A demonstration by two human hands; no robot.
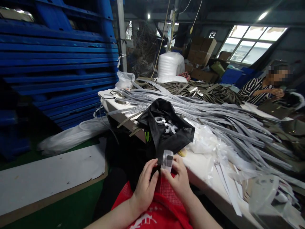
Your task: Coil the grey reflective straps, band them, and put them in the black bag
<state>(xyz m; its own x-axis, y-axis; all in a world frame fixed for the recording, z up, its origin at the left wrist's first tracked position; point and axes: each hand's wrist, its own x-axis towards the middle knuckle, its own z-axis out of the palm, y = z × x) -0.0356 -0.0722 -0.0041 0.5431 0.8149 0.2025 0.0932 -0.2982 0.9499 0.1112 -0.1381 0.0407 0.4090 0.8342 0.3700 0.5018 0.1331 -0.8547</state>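
Note:
A small clear plastic piece (167, 160), boxy in shape with a darker patch at its top, is pinched between the thumb and fingers of my right hand (178, 176). Just left of it is my left hand (146, 184), its thumb and fingers apart and nothing visible in them. Beyond both hands, an open black bag (179, 138) with green letters sits at the table edge. Inside it lie several shiny, ring-shaped pieces (168, 127) with white and silver parts. Whether the clear piece contains anything is too small to tell.
Long grey plastic-wrapped strips (214, 117) cover the white table (200, 171), with crumpled clear plastic (209, 143) and a translucent container (267, 194) on the right. Blue pallets (59, 60) are stacked at left. A person in a striped top (252, 90) sits at far right.

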